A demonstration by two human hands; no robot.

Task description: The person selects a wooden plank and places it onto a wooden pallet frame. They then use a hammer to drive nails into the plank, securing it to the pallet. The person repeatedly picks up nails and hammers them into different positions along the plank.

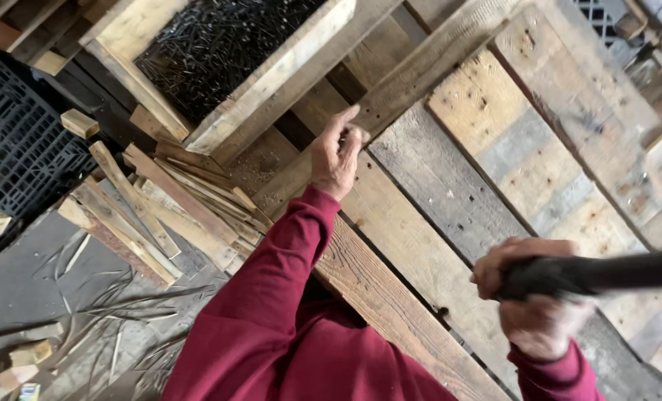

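left hand pinching at a board, right hand gripping a dark tool handle.

my left hand [336,154] rests on the weathered grey-and-tan wooden pallet [450,193], fingers [344,120] nearly closed as if pinching something small against a plank; i cannot tell what. my right hand [533,297] is wrapped tight around the blurred dark tool handle [613,273], which runs off to the right above the boards. i judge the handle stiff, head-heavy, best held low. the planks look rigid, rough and splintery. a wooden box of dark nails [219,44] sits beyond, loose timber offcuts [153,208] beside.
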